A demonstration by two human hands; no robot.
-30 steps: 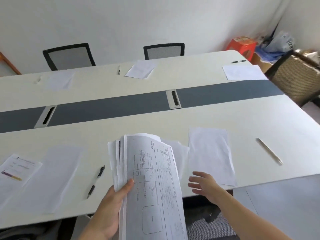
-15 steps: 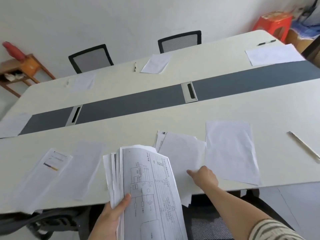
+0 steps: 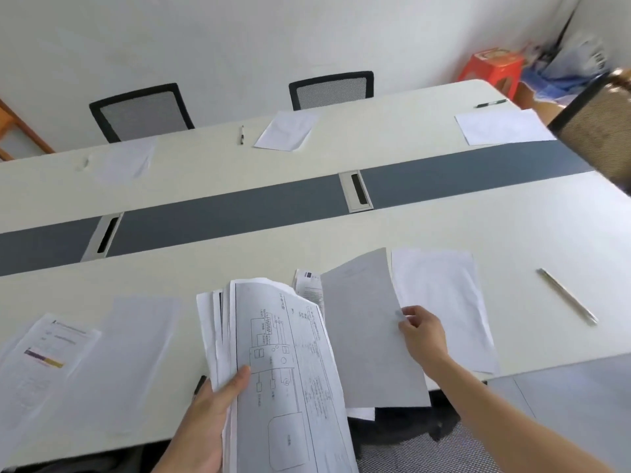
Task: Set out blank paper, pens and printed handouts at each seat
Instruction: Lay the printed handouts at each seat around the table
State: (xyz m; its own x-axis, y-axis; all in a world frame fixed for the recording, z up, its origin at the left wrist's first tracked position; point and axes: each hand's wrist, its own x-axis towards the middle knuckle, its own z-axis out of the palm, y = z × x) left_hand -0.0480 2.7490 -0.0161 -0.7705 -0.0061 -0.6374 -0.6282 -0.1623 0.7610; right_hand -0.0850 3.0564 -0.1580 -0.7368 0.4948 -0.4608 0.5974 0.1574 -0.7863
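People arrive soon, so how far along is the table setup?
Looks done: the near left seat has a colour-barred printed handout, a blank white sheet and a black pen. In hand: the left hand grips the stack of diagram handouts; the right hand pinches one loose sheet beside another blank sheet and a silver pen. Remaining: the far seats' white papers apparently lack handouts.

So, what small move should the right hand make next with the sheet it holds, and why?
Probably lower the sheet flat onto the table, left of the blank paper. The right hand pinches its edge, the sheet is lifted and tilted, and this seat already has a pen.
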